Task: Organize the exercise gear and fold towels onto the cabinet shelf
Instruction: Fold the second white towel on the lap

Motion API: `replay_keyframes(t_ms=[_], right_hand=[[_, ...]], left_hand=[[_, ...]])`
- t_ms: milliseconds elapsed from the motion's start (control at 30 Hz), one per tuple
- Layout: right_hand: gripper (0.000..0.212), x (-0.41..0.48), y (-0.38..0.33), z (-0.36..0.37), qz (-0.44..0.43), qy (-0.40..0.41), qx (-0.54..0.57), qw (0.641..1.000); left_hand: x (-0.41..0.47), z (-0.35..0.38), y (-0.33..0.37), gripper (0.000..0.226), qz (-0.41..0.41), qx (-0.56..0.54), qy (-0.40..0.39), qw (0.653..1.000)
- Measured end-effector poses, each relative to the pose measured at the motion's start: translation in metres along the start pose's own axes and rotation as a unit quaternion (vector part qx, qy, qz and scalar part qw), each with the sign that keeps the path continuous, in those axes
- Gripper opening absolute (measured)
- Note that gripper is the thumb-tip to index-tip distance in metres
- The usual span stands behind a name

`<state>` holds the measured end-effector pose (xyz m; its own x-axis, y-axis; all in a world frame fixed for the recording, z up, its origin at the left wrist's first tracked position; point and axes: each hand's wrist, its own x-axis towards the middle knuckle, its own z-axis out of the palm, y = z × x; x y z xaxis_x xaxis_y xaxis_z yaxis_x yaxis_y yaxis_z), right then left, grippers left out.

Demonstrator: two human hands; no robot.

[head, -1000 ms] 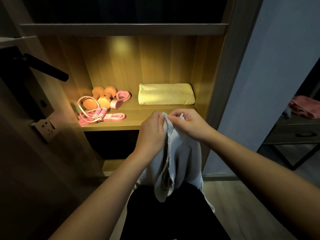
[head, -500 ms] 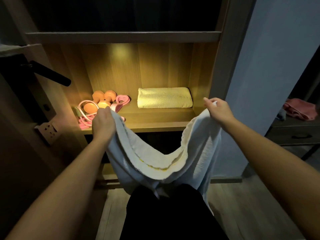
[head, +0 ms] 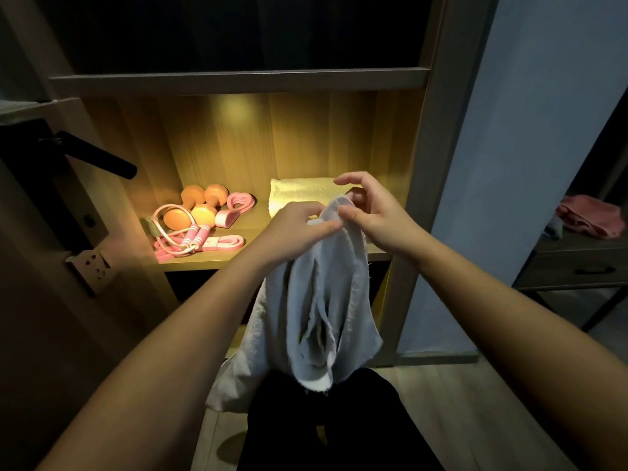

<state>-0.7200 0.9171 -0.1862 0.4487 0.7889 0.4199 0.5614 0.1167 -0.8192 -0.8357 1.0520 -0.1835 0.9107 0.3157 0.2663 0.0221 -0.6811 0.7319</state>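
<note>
Left fingers: our left hand (head: 295, 229) is curled tight round the gathered top edge of the pale towel (head: 319, 300), with the thumb laid along the cloth.
Right fingers: our right hand (head: 373, 215) pinches the towel's top corner between the thumb and a lower finger. The forefinger arches up, free of the cloth.
Hands: they are side by side, almost touching, in front of the lit shelf.
Towel axis: we see the long axis running up and down. The bunched top is at our fingers and the loose end hangs toward the floor, folds facing us.
Towel place: we hold it in the air before the cabinet shelf (head: 204, 265), not resting on it.
Behind the hands: a folded yellow towel (head: 295, 192) lies flat on the shelf's right half, partly hidden by our hands.
Shelf left: two orange dumbbells (head: 200, 207), a pink skipping rope (head: 190, 237), a pink heart-shaped gripper (head: 239, 203) and a pink band (head: 227, 242) lie close together.
Further out: a black door handle (head: 98, 159) is at the left with a wall socket (head: 91, 263) below it. At the far right a pink cloth (head: 591, 215) lies on a dark side table (head: 574, 266).
</note>
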Motion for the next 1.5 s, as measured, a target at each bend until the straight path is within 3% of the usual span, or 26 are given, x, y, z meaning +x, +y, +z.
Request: replay_keyframes(t_ms=[133, 333, 467, 533, 633, 767, 867, 1067, 1167, 1233, 1300, 1400, 1500], right_hand=[[0.027, -0.011, 0.019, -0.001, 0.048, 0.015, 0.049, 0.998], [0.005, -0.054, 0.094, 0.008, 0.157, -0.111, -0.049, 0.98], [0.021, -0.089, 0.151, 0.006, 0.273, -0.172, -0.17, 0.931], [0.015, -0.106, 0.173, 0.005, 0.312, -0.189, -0.248, 0.898], [0.026, -0.133, 0.2, 0.0, 0.362, -0.17, -0.336, 0.853], [0.008, -0.167, 0.221, -0.019, 0.413, -0.139, -0.337, 0.835], [0.02, -0.181, 0.232, -0.026, 0.442, -0.134, -0.319, 0.827], [0.018, -0.202, 0.243, -0.038, 0.475, -0.115, -0.262, 0.832], [0.04, -0.193, 0.238, -0.034, 0.454, -0.156, -0.262, 0.837], [0.059, -0.169, 0.215, -0.03, 0.428, -0.169, -0.196, 0.866], [0.064, -0.133, 0.177, -0.027, 0.374, -0.152, -0.106, 0.909], [0.057, -0.078, 0.113, -0.026, 0.257, -0.072, -0.032, 0.963], [0.041, -0.041, 0.059, -0.03, 0.182, -0.068, 0.038, 0.98]], left_hand=[[-0.001, 0.005, -0.001, 0.022, -0.012, -0.02, 0.054, 0.998], [-0.005, 0.002, -0.009, 0.018, -0.028, -0.115, 0.181, 0.976], [-0.004, 0.006, -0.012, 0.023, -0.028, -0.135, 0.195, 0.971], [-0.004, 0.011, -0.011, 0.028, -0.024, -0.129, 0.194, 0.972], [-0.002, 0.014, -0.011, 0.026, -0.028, -0.128, 0.213, 0.968], [0.0, 0.013, -0.01, 0.019, -0.036, -0.129, 0.219, 0.966], [0.0, 0.019, -0.008, 0.018, -0.031, -0.135, 0.218, 0.966], [0.004, 0.016, -0.009, 0.015, -0.025, -0.155, 0.227, 0.961], [0.006, 0.019, -0.01, 0.015, -0.02, -0.148, 0.208, 0.967], [0.007, 0.022, -0.01, 0.016, -0.009, -0.138, 0.189, 0.972], [0.006, 0.027, -0.011, 0.018, 0.005, -0.091, 0.163, 0.982], [0.003, 0.034, -0.012, 0.02, 0.02, -0.026, 0.103, 0.994], [-0.004, 0.037, -0.012, 0.018, 0.027, 0.005, 0.061, 0.998]])
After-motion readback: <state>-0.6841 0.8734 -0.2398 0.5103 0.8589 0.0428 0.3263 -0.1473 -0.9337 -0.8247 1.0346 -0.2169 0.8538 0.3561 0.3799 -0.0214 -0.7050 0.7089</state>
